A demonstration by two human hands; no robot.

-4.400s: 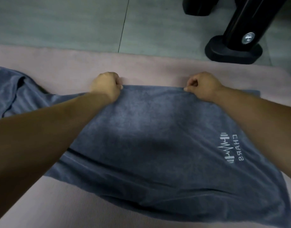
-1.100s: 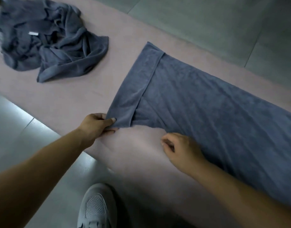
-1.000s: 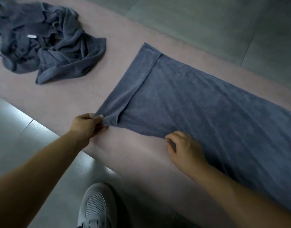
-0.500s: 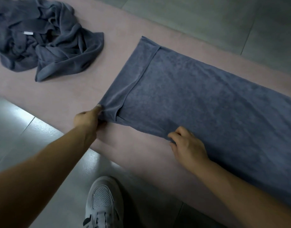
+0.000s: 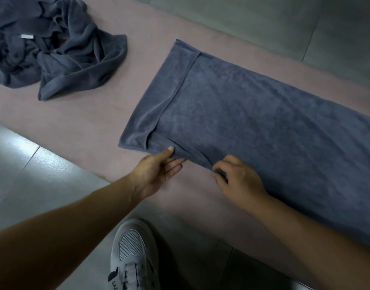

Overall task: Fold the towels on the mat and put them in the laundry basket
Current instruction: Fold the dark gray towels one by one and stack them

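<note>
Left hand (image 5: 157,172) pinching towel (image 5: 253,122), crumpled towels (image 5: 54,51) beyond

Scene was dim overall, colours muted. A soft glare patch lay on the floor tiles (image 5: 23,155) left of the flat towel (image 5: 253,122). Forearms (image 5: 54,237) below the towel sat in deep shade. Towel nap was legible; detail softened toward the frame corners.
</note>
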